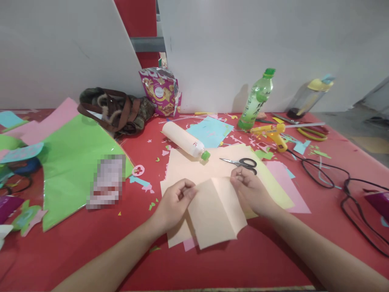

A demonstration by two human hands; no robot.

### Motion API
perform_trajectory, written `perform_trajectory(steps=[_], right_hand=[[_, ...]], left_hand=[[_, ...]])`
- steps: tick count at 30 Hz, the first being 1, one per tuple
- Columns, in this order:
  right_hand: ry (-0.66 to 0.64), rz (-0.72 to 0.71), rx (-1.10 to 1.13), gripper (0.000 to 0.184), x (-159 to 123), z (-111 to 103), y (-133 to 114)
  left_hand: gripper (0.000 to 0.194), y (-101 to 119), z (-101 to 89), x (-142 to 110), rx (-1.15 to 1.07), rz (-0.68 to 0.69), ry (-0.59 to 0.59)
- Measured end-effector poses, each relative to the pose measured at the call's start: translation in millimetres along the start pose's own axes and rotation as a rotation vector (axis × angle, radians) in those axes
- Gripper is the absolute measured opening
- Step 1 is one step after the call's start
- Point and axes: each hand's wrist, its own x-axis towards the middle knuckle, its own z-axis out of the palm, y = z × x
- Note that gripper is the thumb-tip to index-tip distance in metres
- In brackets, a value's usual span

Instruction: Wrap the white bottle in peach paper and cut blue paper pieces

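Note:
A cream sheet of paper (212, 215) with a crease down its right part is held up between both hands. My left hand (176, 200) pinches its upper left edge, while my right hand (251, 188) grips the upper right corner. Beneath it lie larger sheets of peach paper (179, 174), with yellow and pink ones under them. Black-handled scissors (243, 163) rest on this stack just beyond my right hand, blades slightly apart. Farther off, a bottle wrapped in cream paper (184, 140) lies on its side, its green cap toward me.
A yellow glue gun (272, 134) with a black cord (322, 180) sits at the right. Behind it stand a green drink bottle (257, 99) and a tilted clear bottle (310, 99). A snack bag (161, 93), dark bag (117, 109) and green sheet (73, 162) occupy the left; paper scraps litter the red table.

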Motion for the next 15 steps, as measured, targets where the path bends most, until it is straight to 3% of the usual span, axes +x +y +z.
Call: perform_trajectory(steps=[3, 8, 15], right_hand=[[0.093, -0.035, -0.256, 0.008, 4, -4, 2], [0.023, -0.099, -0.655, 0.013, 6, -4, 6], [0.045, -0.070, -0.770, 0.015, 7, 3, 9]], left_hand=[[0.017, -2, -3.3, 2, 0.225, -0.026, 0.107], [0.018, -9, 2.8, 1, 0.695, 0.126, 0.112], [0.037, -8, 14.5, -3, 1.026, 0.333, -0.064]])
